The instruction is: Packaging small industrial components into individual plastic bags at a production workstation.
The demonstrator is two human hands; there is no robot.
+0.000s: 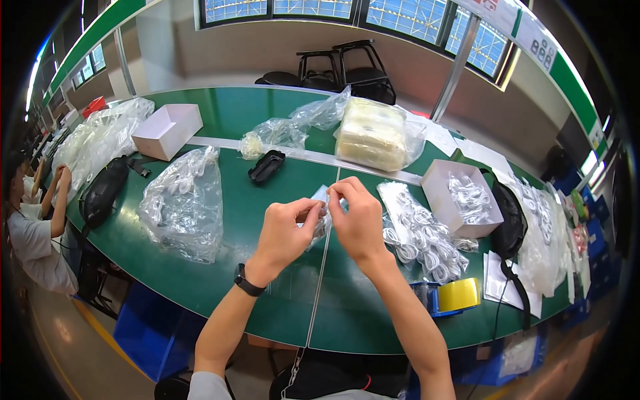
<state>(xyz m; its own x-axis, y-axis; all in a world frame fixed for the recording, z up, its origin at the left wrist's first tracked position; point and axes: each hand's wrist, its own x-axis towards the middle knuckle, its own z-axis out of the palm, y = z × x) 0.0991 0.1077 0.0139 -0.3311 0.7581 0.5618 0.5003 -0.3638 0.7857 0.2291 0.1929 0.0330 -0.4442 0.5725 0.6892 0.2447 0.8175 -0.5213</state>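
Both of my hands are raised close together over the middle of the green table. My left hand [287, 233], with a black band on its wrist, has thumb and fingers pinched together at a small clear plastic bag [321, 195]. Across from it, my right hand [359, 219] is pinched at the upper edge of the same bag. My fingers partly cover the bag, and its contents cannot be made out. To the right lie several coiled white cables [433, 250], some in clear wrapping. A roll of yellow tape [459, 295] in a blue dispenser sits near my right forearm.
A white box [461, 223] of cables stands right, beside a black waist bag [510, 223]. Left lies a large clear bag [183, 207] of white items. Farther back are a black case [267, 167], wrapped stack [372, 137] and open white box [167, 133]. Someone works far left.
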